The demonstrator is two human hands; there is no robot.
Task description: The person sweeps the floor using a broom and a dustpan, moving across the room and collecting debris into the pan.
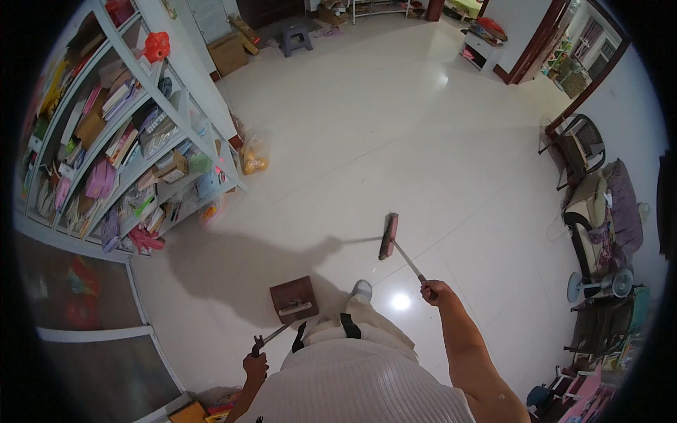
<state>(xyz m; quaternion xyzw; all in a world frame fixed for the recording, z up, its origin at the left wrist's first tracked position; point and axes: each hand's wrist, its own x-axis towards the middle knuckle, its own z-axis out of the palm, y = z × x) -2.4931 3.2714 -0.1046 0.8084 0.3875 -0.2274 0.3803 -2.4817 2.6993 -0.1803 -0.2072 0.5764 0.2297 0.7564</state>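
Note:
My right hand grips the dark end of the handle of a broom. The broom's reddish head with dark bristles rests on the tiled floor ahead of me, its pale pole slanting back to my fist. Lower left, my left hand is closed around the handle of a long-handled brown dustpan. The pan lies near the floor left of my slippered foot, apart from the broom head. Whether any dirt is in the pan is too small to tell.
A crowded metal shelf stands at left, with a plastic bag of orange items by its base. A blue stool and cardboard box are at the back. Along the right wall are a chair, an armchair and a fan.

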